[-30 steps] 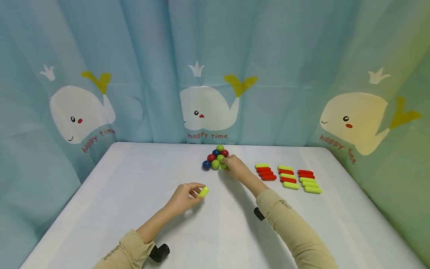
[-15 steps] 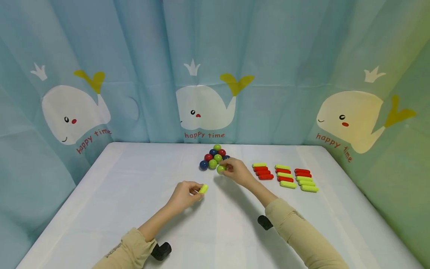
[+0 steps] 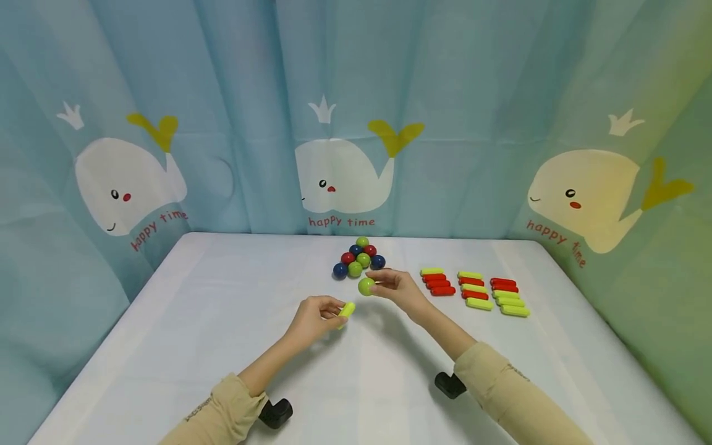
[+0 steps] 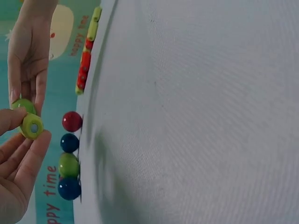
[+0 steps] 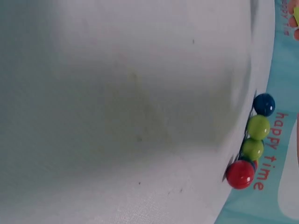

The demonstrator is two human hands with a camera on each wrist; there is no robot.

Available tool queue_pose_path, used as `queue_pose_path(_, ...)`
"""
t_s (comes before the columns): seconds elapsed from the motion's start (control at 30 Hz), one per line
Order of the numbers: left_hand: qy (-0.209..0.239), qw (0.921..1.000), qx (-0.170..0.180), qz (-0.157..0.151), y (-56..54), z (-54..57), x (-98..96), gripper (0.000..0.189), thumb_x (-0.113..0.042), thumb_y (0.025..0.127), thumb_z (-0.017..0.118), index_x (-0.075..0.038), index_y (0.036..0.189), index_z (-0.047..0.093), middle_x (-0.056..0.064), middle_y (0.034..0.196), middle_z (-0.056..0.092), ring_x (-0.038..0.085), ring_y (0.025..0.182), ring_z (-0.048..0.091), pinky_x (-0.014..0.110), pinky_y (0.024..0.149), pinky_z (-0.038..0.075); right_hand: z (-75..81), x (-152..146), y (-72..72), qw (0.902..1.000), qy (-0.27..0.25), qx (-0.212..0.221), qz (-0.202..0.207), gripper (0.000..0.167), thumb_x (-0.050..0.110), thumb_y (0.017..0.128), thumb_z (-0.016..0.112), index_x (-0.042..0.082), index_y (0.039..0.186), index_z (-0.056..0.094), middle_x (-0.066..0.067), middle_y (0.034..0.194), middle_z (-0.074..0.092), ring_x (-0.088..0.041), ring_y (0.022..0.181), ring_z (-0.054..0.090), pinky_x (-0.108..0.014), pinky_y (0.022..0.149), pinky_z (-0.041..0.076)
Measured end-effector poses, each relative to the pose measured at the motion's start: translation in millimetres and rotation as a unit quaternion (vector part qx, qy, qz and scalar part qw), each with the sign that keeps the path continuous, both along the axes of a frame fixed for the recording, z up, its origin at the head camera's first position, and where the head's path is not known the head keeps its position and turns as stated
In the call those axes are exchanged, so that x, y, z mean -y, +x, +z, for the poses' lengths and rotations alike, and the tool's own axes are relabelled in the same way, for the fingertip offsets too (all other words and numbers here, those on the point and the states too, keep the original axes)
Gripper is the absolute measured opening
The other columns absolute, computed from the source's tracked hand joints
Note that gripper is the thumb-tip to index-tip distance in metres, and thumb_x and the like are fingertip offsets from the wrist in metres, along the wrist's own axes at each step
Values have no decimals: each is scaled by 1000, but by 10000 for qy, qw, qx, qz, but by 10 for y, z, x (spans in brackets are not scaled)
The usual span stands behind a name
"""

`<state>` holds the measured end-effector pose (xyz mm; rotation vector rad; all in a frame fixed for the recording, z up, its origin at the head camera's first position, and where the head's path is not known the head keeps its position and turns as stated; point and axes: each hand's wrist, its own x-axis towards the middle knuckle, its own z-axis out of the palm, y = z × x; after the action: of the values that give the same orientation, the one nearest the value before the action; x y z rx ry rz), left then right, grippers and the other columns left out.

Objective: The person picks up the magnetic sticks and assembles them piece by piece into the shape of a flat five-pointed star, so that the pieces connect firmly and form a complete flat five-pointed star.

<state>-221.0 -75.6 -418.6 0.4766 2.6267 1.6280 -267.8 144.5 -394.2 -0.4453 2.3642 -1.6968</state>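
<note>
A white table (image 3: 183,364) spans the work area, and a blue-green curtain (image 3: 250,123) printed with white whales stands on its left, rear and right sides. The left hand (image 3: 313,322) pinches a yellow-green stick (image 3: 347,311) between thumb and fingers. To the right of the stick and slightly farther back, the right hand (image 3: 405,295) grips a green ball (image 3: 366,286) between thumb and fingertips. In the head view, stick and ball are near each other but apart; the left wrist view shows both raised above the table. A ball cluster (image 3: 363,260) of green, blue and red lies just behind the held ball, near the rear edge. Right of the right hand, red and yellow-green sticks lie in three columns (image 3: 474,288). White surface extends from the left hand to the left edge, and from the columns to the right edge.
</note>
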Motion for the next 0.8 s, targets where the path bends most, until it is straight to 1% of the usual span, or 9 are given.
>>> queue_pose_path(0.13,67,10000,-50,20,32,27,-19,28,-7,80,73,1,106,68,15,92,71,19,77,67,23,65,54,29,33,84,9998,-134,89,152,39,12,90,63,-7,124,56,-21,122,61,-6,89,64,-27,88,52)
queue_pose_path(0.3,106,9999,-92,-14,87,68,-55,33,-4,78,73,3,110,65,16,91,71,20,76,67,23,65,54,60,97,184,9991,-219,139,329,36,10,90,63,-8,121,57,-23,120,62,-6,89,65,-29,89,52)
queue_pose_path(0.37,28,10000,-60,22,97,92,-65,36,-3,78,72,3,112,64,14,88,70,18,75,66,22,64,52,71,138,200,9991,-273,115,304,35,10,89,63,-7,120,58,-23,118,63,-6,89,65,-29,89,52)
queue_pose_path(0.47,-101,9999,19,34,101,122,-81,45,-6,79,72,3,122,58,11,85,68,15,71,64,22,61,51,90,192,216,9989,-381,123,229,34,9,89,64,-7,118,59,-21,115,65,-6,88,65,-29,89,52)
queue_pose_path(0.57,-22,9997,220,-99,104,127,-94,58,-11,82,71,1,133,48,11,83,67,14,68,64,23,59,51,91,226,242,9988,-440,196,95,33,6,88,64,-10,115,58,-17,108,68,-4,85,65,-26,87,53)
queue_pose_path(0.63,80,9992,322,-205,99,111,-97,62,-11,83,71,0,137,43,11,83,67,14,67,65,24,59,52,84,236,258,9986,-474,236,36,32,5,88,64,-12,114,57,-16,106,68,-3,83,65,-24,85,53)
queue_pose_path(0.73,211,9985,436,-261,81,83,-88,62,-8,83,69,-1,138,41,13,83,67,14,67,66,25,59,53,77,243,262,9979,-589,250,33,31,1,89,61,-14,114,55,-19,108,66,-6,84,66,-26,84,53)
queue_pose_path(0.8,241,9986,432,-210,63,70,-69,60,-6,83,68,-1,137,42,13,83,67,14,66,66,26,59,54,73,236,249,9977,-629,210,108,32,2,90,59,-15,116,53,-23,111,64,-14,89,67,-30,85,54)
